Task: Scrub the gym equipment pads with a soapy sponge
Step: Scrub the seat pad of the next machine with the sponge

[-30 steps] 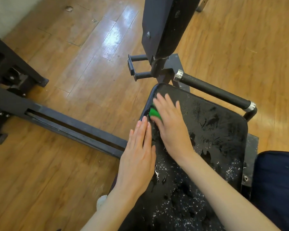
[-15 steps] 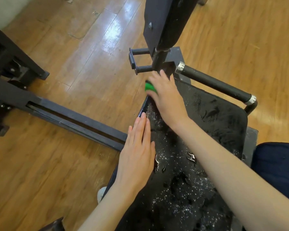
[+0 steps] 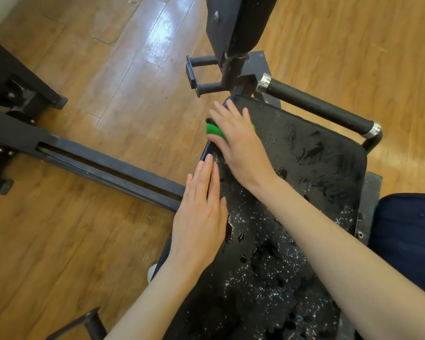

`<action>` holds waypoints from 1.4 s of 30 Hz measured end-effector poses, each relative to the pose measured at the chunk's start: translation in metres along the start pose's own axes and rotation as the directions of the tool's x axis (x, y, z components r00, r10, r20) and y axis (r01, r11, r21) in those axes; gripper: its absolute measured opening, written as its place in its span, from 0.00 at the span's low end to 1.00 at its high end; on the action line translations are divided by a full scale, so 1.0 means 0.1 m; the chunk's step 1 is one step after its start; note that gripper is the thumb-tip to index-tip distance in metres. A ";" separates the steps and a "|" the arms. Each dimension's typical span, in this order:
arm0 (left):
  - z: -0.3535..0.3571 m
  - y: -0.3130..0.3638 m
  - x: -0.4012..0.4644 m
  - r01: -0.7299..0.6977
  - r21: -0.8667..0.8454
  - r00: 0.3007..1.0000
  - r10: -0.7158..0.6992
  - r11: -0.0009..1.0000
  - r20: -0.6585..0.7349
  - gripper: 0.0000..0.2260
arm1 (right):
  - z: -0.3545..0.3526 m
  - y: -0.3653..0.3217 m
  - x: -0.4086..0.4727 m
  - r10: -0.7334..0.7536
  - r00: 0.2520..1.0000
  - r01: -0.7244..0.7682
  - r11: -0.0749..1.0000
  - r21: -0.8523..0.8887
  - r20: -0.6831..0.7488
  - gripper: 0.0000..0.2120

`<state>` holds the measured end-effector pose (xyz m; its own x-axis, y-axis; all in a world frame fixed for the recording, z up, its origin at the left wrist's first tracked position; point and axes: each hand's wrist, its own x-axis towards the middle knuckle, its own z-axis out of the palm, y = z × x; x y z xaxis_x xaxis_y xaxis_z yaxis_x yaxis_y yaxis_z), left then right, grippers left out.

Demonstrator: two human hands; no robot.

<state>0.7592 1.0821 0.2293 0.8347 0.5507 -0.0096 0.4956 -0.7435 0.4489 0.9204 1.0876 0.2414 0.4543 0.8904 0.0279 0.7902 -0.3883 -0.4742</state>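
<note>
My right hand [image 3: 241, 143] lies flat over the bright green soapy sponge [image 3: 215, 130], fingers spread and pressing it down onto the far left corner of the black, wet, vinyl-covered seat pad [image 3: 317, 182], a little above the middle of the frame. That grip is a wide press, not a pinch: only a strip of green shows past my fingers at the pad's left edge. My left hand [image 3: 199, 212] rests with straight fingers along the same left edge, lower in the frame, steadying the pad and holding nothing.

The lower half of the pad is flecked with white suds and beads of water; the right side, near the black foam-covered handle bar with chrome ends [image 3: 317, 106], shows only smeared wet streaks. The upright black back pad [image 3: 241, 23] at the top of the frame looks dry from here, though I cannot be sure.

To do this stroke well, I judge I should keep my palm weight over the sponge so it does not squirt out over the rim onto the wooden plank floor [image 3: 84, 241], work the rolled edge in short overlapping passes, then carry the suds across towards the streaky right side.
</note>
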 end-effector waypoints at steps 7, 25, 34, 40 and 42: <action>-0.01 0.00 0.01 -0.008 -0.004 1.000 0.008 1.000 0.004 0.26 | -0.12 0.19 -0.55 0.172 0.975 -0.180 0.983 -0.040 -0.143 0.22; -0.02 -0.03 -0.03 -0.066 0.027 0.998 0.066 0.997 0.022 0.25 | 0.04 -0.04 -0.30 0.054 0.995 -0.061 0.995 -0.085 -0.080 0.21; -0.03 -0.06 -0.03 -0.115 0.044 0.993 0.114 0.992 0.040 0.25 | 0.04 0.02 -0.24 0.183 0.963 -0.209 0.971 -0.116 -0.199 0.21; -0.05 -0.08 -0.04 -0.175 0.025 0.983 0.173 0.984 0.061 0.24 | -0.01 0.02 -0.65 0.117 0.987 -0.133 0.980 -0.148 -0.113 0.22; -0.05 -0.09 -0.04 -0.184 0.038 0.981 0.181 0.982 0.074 0.24 | -0.08 0.15 -0.28 0.228 0.953 -0.247 0.966 -0.076 -0.198 0.21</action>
<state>0.7498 1.0883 0.2297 0.9261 0.3772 0.0059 0.3421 -0.8463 0.4084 0.9226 1.0545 0.2401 0.6949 0.7131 0.0928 0.6823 -0.6130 -0.3985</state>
